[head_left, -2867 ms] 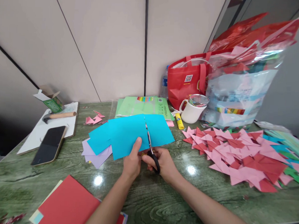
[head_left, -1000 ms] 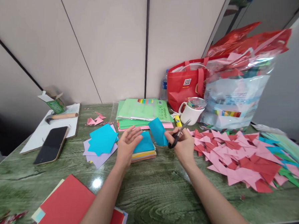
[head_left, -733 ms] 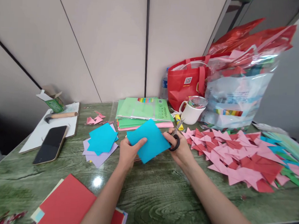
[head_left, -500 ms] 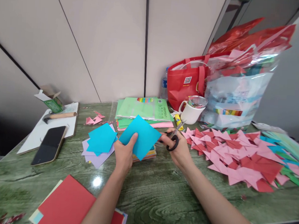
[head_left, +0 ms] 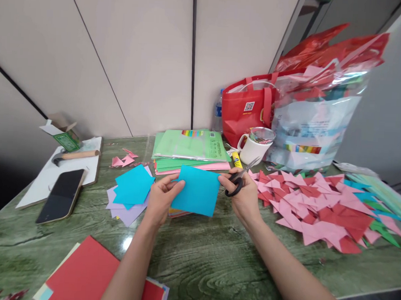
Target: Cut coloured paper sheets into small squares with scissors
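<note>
A blue square of paper (head_left: 198, 192) is held up above the table, nearly level along its top edge. My left hand (head_left: 162, 197) pinches its left edge between thumb and fingers. At its upper right corner are the thumb and fingertip of my right hand (head_left: 243, 195), which also carries black-handled scissors (head_left: 237, 183), blades pointing up and away to the right. Left of my left hand, blue paper pieces (head_left: 133, 184) lie on lilac sheets (head_left: 130, 213). Under the held square, part of another paper stack (head_left: 180, 214) shows; the rest is hidden.
Green paper packs (head_left: 190, 145) lie at the back by a glue stick (head_left: 236, 160) and a white mug (head_left: 254, 150). Pink and red folded paper pieces (head_left: 318, 205) spread on the right. A phone (head_left: 62, 196), a hammer (head_left: 81, 156) and red paper (head_left: 83, 269) are on the left.
The blue square has turned from a diamond to a level position. My left hand has shifted to its left edge, and my right fingers now touch its upper right corner.
</note>
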